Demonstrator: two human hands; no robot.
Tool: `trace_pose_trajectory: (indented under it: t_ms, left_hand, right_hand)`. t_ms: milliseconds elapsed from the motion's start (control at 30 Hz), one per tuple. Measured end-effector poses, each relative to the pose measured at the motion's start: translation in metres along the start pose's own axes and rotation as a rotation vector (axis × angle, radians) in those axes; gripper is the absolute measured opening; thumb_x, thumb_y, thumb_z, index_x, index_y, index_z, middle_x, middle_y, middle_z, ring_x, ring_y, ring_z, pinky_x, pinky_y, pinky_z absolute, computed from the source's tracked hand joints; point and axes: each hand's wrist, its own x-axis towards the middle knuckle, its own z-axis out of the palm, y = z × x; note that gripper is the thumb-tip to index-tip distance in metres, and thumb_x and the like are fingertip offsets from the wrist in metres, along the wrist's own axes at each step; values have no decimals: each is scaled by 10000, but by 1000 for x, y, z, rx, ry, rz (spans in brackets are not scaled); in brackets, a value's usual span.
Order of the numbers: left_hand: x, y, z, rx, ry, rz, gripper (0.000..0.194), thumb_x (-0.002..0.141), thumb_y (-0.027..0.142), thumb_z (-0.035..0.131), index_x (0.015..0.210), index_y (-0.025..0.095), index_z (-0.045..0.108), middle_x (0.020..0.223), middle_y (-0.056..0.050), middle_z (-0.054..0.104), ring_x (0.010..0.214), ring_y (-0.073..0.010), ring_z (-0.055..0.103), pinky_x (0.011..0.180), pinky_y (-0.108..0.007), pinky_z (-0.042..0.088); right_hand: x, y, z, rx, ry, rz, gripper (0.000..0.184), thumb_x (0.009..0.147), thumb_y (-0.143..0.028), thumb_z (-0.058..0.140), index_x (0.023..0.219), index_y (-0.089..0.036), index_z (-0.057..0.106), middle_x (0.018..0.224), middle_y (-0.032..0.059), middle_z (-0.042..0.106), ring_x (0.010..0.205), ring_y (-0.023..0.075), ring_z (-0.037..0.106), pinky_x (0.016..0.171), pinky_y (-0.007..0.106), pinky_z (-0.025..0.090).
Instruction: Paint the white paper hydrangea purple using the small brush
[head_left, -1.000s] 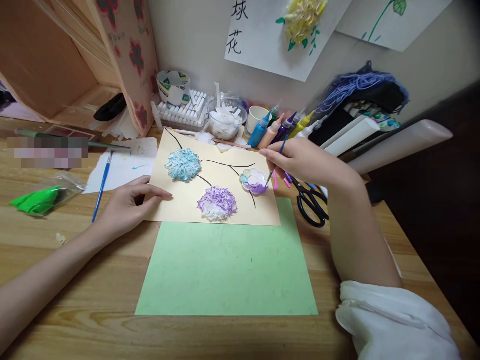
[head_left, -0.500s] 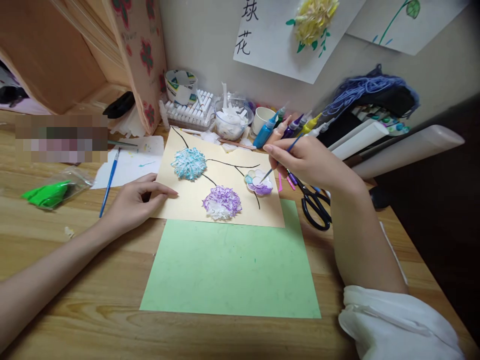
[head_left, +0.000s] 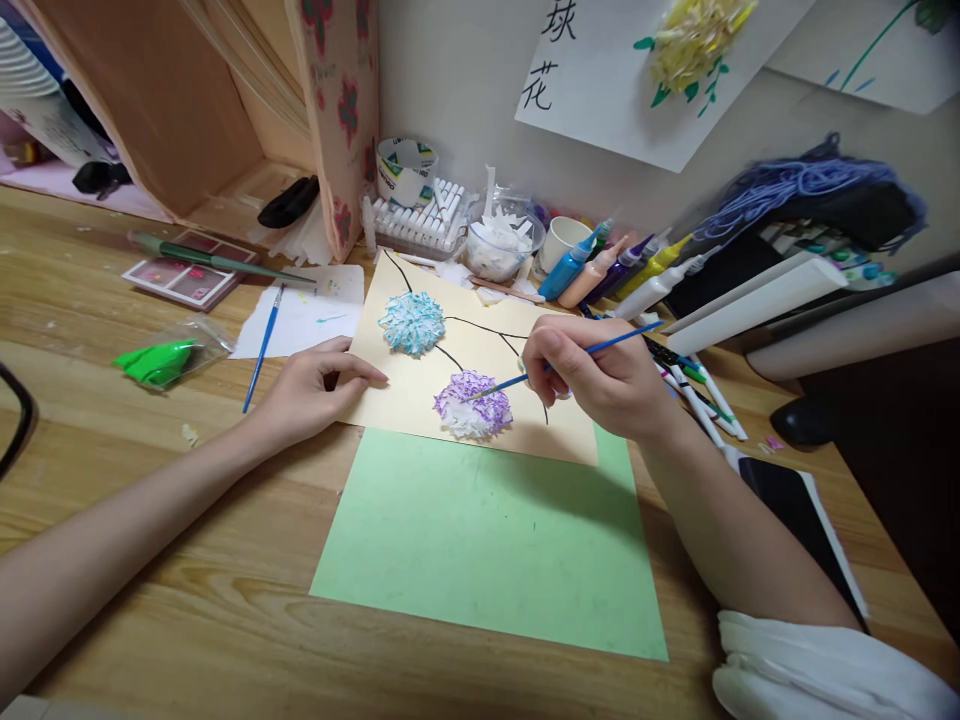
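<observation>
My right hand grips a thin blue paintbrush, its tip on the purple and white paper-shred flower. That flower is tinted purple on top, with white along its lower part. Up and to the left is a blue and white flower. Both are on a cream sheet with black drawn branches. My left hand rests at the sheet's left edge, fingers extended and apart from the thumb, holding nothing. A paint palette is almost wholly hidden behind my right hand.
Under the cream sheet lies green paper. A second brush and a green packet lie left. Behind are markers, a bowl of paper scraps and paint bottles. Pens and a black phone-like slab are right.
My right hand has moved the brush tip left and down from the palette to the purple flower, now covering the palette. The view has shifted left; my left hand stays at the sheet's edge.
</observation>
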Motion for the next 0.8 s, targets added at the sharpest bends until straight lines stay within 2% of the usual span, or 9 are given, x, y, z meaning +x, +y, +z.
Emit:
trace_pose_trajectory:
  t_ms: [300, 800]
  left_hand:
    - [1, -4, 1, -25, -32, 0, 279, 783, 266, 521, 850, 177, 777, 917, -51, 631, 791, -181, 588, 666, -276, 421]
    - [0, -4, 2, -40, -8, 5, 293, 770, 283, 522, 836, 165, 781, 867, -44, 617, 716, -164, 552, 625, -275, 387]
  right_hand:
    - [1, -1, 9, -128, -29, -97, 411, 1000, -327, 381, 638, -177, 505, 564, -31, 507, 502, 60, 426, 539, 212, 341]
    - [1, 1, 11, -170, -12, -169, 428, 1004, -320, 370, 622, -172, 495, 547, -30, 513, 489, 46, 438, 515, 176, 344]
